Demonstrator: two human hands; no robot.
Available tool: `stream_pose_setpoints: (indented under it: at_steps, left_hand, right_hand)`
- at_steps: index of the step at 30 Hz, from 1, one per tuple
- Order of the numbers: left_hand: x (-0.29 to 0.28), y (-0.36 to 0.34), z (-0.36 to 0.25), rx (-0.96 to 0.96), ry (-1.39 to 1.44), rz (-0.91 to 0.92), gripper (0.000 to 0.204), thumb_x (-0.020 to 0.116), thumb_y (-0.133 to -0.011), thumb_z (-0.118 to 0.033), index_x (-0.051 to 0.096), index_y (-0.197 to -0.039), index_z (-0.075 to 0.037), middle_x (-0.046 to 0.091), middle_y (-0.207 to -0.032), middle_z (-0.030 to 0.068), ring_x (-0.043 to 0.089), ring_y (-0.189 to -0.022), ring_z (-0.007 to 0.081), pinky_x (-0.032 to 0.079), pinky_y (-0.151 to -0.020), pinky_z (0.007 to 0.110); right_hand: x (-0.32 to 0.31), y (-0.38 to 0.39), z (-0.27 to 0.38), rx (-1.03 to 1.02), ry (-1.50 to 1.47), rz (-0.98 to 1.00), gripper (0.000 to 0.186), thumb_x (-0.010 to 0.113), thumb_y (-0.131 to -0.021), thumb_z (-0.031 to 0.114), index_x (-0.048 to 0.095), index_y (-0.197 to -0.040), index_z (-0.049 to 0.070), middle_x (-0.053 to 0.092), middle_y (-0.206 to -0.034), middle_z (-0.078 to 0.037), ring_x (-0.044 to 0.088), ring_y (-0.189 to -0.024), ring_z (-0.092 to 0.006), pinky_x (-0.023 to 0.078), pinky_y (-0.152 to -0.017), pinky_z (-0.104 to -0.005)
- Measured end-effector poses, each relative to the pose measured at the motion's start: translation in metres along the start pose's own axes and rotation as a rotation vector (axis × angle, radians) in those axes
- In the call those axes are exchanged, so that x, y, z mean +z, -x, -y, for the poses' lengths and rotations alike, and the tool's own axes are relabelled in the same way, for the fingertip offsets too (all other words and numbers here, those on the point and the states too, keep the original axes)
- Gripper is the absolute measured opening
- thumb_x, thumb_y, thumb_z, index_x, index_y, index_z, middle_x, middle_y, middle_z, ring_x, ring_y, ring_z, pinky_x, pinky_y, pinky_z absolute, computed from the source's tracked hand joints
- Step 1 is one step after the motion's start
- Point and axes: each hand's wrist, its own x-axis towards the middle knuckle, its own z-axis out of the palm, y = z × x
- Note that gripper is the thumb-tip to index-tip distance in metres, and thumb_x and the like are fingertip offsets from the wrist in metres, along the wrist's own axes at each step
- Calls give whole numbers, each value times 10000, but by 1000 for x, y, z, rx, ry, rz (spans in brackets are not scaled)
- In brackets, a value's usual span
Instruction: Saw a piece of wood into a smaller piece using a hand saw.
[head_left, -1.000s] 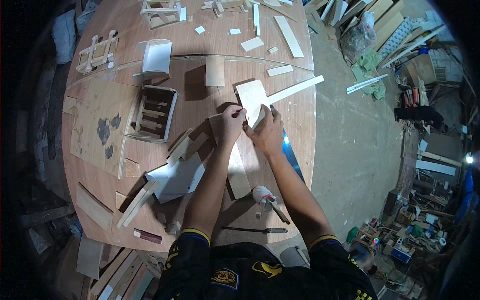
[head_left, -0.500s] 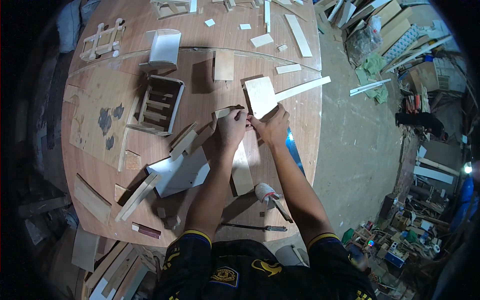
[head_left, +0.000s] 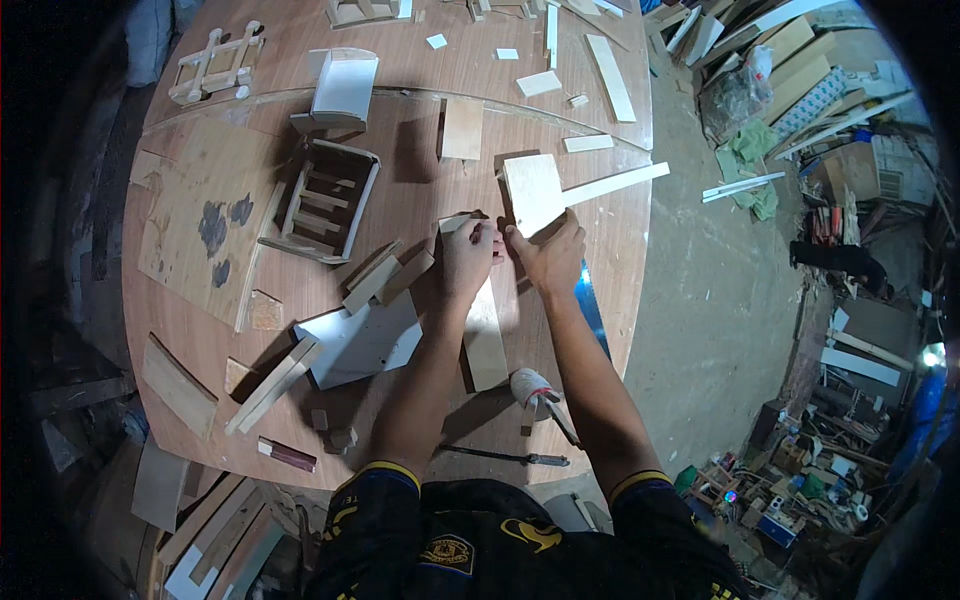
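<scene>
Head view: the left hand (head_left: 468, 265) has been drawn from the pale board (head_left: 534, 188) to the long plank (head_left: 486, 340); the board, near the worktop's (head_left: 405, 215) right edge, is grasped by the right hand (head_left: 553, 262) alone. Left fingers (head_left: 485, 236) are curled, contents indiscernible.

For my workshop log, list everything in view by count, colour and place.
Table: 1, brown, centre
Square board: 1, pale, upper centre
Plank: 1, pale, centre
Strip: 1, cream, right of centre
Blade: 1, blue, right of centre
Container: 1, white, near side
Thin tool: 1, dark, near edge
Slatted box: 1, brown, left of centre
Curved-end piece: 1, white, upper left
Frames: several, pale, far side
Panel: 1, white, lower left
Stained board: 1, tan and grey, left
Offcuts: many, mostly pale, scattered
Cloth: 1, green, upper right
Clutter: many, mixed, lower right
Left hand: 1, bare, over plank
Right hand: 1, bare, by square board
Sleeves: 2, black and yellow, bottom
</scene>
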Motion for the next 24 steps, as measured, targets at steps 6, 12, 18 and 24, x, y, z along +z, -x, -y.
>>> stream_pose_setpoints:
  at_steps: [6,12,18,24]
  left_hand:
    - [2,0,2,15,-16,-22,247,495,-984,-205,585,-1026,22,644,-873,88,644,-745,145,565,-651,278]
    - [4,-2,1,42,-44,-31,240,504,-980,-192,586,-1052,22,648,-866,87,647,-742,143,566,-648,280]
    - [4,-34,-14,540,-515,-229,222,580,-928,-171,621,-1017,28,677,-859,126,661,-729,168,531,-680,302]
    - [12,-57,-48,591,-557,-238,279,642,-885,-208,649,-1104,-35,696,-943,161,687,-815,269,524,-740,352]
  right_hand:
    - [2,2,-1,9,9,-9,951,782,-642,508,389,-1307,-46,505,-1139,-249,522,-1058,-440,452,-882,-495]
    - [2,1,-8,-18,-2,-18,957,780,-637,518,392,-1308,-42,503,-1141,-248,519,-1060,-439,454,-879,-495]
    - [2,3,-1,-5,10,19,1010,787,-622,555,375,-1318,-49,480,-1161,-242,514,-1071,-432,457,-894,-489]
    - [-4,0,-2,21,29,63,1045,791,-611,588,369,-1315,-58,456,-1168,-248,508,-1078,-434,457,-891,-497]
